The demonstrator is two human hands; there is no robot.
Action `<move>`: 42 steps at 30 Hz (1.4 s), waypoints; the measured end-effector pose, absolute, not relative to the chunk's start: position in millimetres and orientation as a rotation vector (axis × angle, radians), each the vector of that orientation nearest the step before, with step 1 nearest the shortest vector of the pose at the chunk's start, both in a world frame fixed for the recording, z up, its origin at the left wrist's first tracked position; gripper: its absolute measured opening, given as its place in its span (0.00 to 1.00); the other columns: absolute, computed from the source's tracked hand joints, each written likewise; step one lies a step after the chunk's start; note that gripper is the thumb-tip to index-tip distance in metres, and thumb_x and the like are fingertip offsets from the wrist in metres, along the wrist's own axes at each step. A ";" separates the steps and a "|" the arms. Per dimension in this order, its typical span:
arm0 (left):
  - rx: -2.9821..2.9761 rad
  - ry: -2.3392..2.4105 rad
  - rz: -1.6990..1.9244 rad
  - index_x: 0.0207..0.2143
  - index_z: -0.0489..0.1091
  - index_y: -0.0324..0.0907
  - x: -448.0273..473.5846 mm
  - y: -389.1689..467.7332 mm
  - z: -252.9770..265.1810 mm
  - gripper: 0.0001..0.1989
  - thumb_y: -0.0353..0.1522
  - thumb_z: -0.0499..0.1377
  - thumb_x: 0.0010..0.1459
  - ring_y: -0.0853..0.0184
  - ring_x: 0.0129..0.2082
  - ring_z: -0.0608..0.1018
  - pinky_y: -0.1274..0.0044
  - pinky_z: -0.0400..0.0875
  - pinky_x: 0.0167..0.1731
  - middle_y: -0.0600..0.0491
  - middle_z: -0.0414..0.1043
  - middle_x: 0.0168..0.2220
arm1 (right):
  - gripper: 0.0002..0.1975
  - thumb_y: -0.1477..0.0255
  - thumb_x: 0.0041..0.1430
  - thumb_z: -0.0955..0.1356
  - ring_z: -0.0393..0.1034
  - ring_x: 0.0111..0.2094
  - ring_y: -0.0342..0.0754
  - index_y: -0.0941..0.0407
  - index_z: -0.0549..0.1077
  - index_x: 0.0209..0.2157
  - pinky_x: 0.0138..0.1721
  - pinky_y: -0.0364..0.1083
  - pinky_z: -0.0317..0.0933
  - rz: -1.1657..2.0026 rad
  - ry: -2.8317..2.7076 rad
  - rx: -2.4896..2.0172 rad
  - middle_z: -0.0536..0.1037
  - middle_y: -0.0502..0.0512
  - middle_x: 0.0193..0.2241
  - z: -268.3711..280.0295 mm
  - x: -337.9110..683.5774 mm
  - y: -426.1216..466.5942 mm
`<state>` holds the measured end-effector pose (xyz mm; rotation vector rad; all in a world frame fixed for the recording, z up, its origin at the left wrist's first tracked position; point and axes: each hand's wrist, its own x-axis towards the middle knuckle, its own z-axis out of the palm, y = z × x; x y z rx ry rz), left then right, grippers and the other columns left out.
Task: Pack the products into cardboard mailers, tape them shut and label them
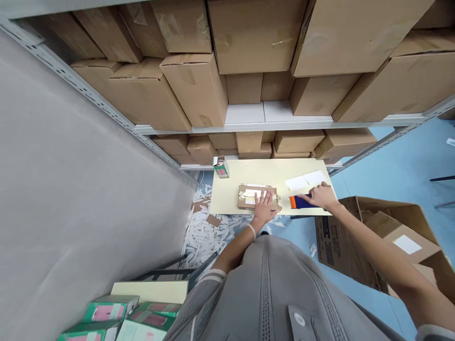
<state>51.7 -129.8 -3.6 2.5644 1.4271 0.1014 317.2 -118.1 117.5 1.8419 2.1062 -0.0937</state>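
On the pale yellow tabletop (256,168) lies a small brown cardboard box (245,201) with clear tape and a white label on its top. My left hand (263,206) rests flat on its right part, fingers spread. To the right, my right hand (323,195) is closed on the right end of a dark blue object with an orange tip (300,202); its exact kind is unclear. Just behind that hand lie white label sheets (304,180). A small green and pink carton (221,167) stands at the table's back left corner, its top flaps raised.
Metal shelves (256,125) packed with brown boxes rise behind the table. A large open carton (336,241) holding boxes stands on the floor at right. White paper strips (209,237) litter the floor at left. Green boxes (106,310) are stacked lower left, beside the grey wall (78,189).
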 end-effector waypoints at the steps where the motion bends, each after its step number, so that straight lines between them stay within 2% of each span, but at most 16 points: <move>1: 2.570 1.431 0.100 0.71 0.40 0.39 51.9 -129.9 -3.7 0.43 0.56 0.40 0.63 0.52 0.72 0.37 0.49 0.32 0.68 0.49 0.37 0.72 | 0.36 0.46 0.63 0.56 0.76 0.34 0.58 0.60 0.80 0.27 0.53 0.56 0.51 -0.123 2.130 1.780 0.81 0.69 0.27 112.8 308.6 -121.9; 5: 2.589 1.441 0.103 0.71 0.39 0.39 52.5 -130.3 -4.7 0.44 0.56 0.40 0.63 0.52 0.72 0.36 0.49 0.33 0.68 0.50 0.36 0.73 | 0.33 0.46 0.59 0.62 0.77 0.38 0.60 0.62 0.80 0.34 0.55 0.57 0.50 -0.269 2.087 1.731 0.81 0.72 0.32 94.3 281.3 -130.4; 8: 2.592 1.444 0.096 0.71 0.37 0.39 53.1 -130.4 -5.4 0.44 0.56 0.42 0.62 0.52 0.72 0.35 0.49 0.33 0.67 0.50 0.35 0.73 | 0.31 0.46 0.56 0.65 0.76 0.41 0.61 0.62 0.81 0.35 0.51 0.56 0.56 -0.419 1.895 1.932 0.81 0.71 0.35 89.9 283.7 -123.8; 12: 2.592 1.447 0.096 0.71 0.37 0.39 52.8 -130.4 -5.9 0.45 0.56 0.42 0.62 0.52 0.72 0.35 0.49 0.32 0.67 0.50 0.35 0.73 | 0.32 0.42 0.52 0.65 0.76 0.33 0.56 0.58 0.80 0.28 0.36 0.48 0.63 -0.988 1.777 2.014 0.82 0.63 0.30 94.9 324.2 -112.5; 14: 2.599 1.443 0.101 0.71 0.37 0.40 52.1 -130.6 -6.1 0.44 0.56 0.42 0.62 0.52 0.72 0.35 0.49 0.32 0.67 0.50 0.35 0.73 | 0.32 0.40 0.50 0.65 0.76 0.32 0.54 0.57 0.81 0.28 0.33 0.46 0.63 -1.258 1.772 2.015 0.82 0.59 0.29 97.8 350.4 -111.2; 16: 2.607 1.433 0.107 0.71 0.37 0.40 51.4 -130.8 -6.2 0.44 0.56 0.42 0.63 0.51 0.72 0.35 0.49 0.31 0.67 0.50 0.35 0.73 | 0.32 0.40 0.49 0.66 0.76 0.31 0.52 0.55 0.81 0.30 0.33 0.45 0.64 -1.365 1.722 2.080 0.82 0.56 0.29 99.4 369.3 -111.4; 18: 2.610 1.425 0.107 0.71 0.37 0.40 51.2 -131.0 -6.3 0.43 0.56 0.42 0.63 0.51 0.72 0.35 0.50 0.31 0.68 0.50 0.35 0.73 | 0.31 0.40 0.49 0.66 0.76 0.31 0.52 0.55 0.81 0.30 0.33 0.45 0.63 -1.251 1.735 2.119 0.82 0.57 0.28 99.2 374.5 -110.0; 20: 2.607 1.428 0.102 0.71 0.37 0.40 51.6 -131.0 -6.4 0.43 0.55 0.42 0.63 0.52 0.72 0.35 0.50 0.31 0.68 0.50 0.35 0.73 | 0.31 0.41 0.49 0.66 0.76 0.33 0.55 0.56 0.81 0.29 0.35 0.47 0.63 -0.987 1.797 2.097 0.81 0.60 0.28 97.2 365.2 -105.9; 23: 2.601 1.438 0.089 0.71 0.38 0.40 52.8 -130.8 -6.6 0.44 0.56 0.41 0.63 0.52 0.72 0.34 0.50 0.32 0.68 0.50 0.34 0.73 | 0.31 0.42 0.51 0.66 0.76 0.38 0.59 0.57 0.81 0.32 0.39 0.50 0.63 -0.627 1.834 2.042 0.81 0.65 0.32 92.1 333.4 -97.9; 25: 2.599 1.443 0.077 0.71 0.38 0.40 53.7 -130.7 -6.8 0.44 0.56 0.40 0.63 0.52 0.72 0.34 0.50 0.32 0.68 0.50 0.35 0.73 | 0.31 0.44 0.53 0.66 0.76 0.41 0.60 0.59 0.81 0.33 0.44 0.52 0.61 -0.505 1.843 2.020 0.81 0.68 0.35 88.2 307.7 -94.3; 28: 2.603 1.450 0.069 0.71 0.38 0.40 54.1 -130.7 -7.2 0.44 0.56 0.41 0.63 0.52 0.72 0.34 0.49 0.33 0.68 0.50 0.36 0.73 | 0.30 0.48 0.55 0.67 0.76 0.42 0.60 0.63 0.80 0.35 0.48 0.52 0.59 -0.424 1.888 1.981 0.81 0.71 0.36 82.7 270.7 -93.0; 33: 2.628 1.444 0.105 0.71 0.37 0.39 52.1 -131.0 -6.2 0.43 0.55 0.42 0.63 0.51 0.72 0.35 0.48 0.34 0.68 0.49 0.37 0.72 | 0.26 0.56 0.58 0.66 0.76 0.44 0.59 0.65 0.79 0.41 0.44 0.49 0.60 -0.378 1.884 2.000 0.80 0.73 0.40 79.8 226.5 -90.6; 39: 2.634 1.444 0.093 0.71 0.37 0.39 51.4 -131.8 -3.2 0.43 0.55 0.42 0.63 0.50 0.72 0.36 0.48 0.34 0.67 0.49 0.36 0.73 | 0.15 0.68 0.59 0.66 0.77 0.40 0.58 0.63 0.80 0.38 0.46 0.52 0.56 -0.317 1.926 2.043 0.81 0.71 0.39 80.5 198.6 -89.0; 42: 2.641 1.448 0.090 0.71 0.37 0.39 51.9 -131.7 -3.2 0.43 0.54 0.44 0.63 0.50 0.72 0.35 0.48 0.34 0.68 0.50 0.34 0.73 | 0.15 0.68 0.61 0.64 0.77 0.38 0.57 0.61 0.79 0.37 0.49 0.53 0.54 -0.303 1.921 2.096 0.81 0.71 0.38 76.0 193.8 -97.5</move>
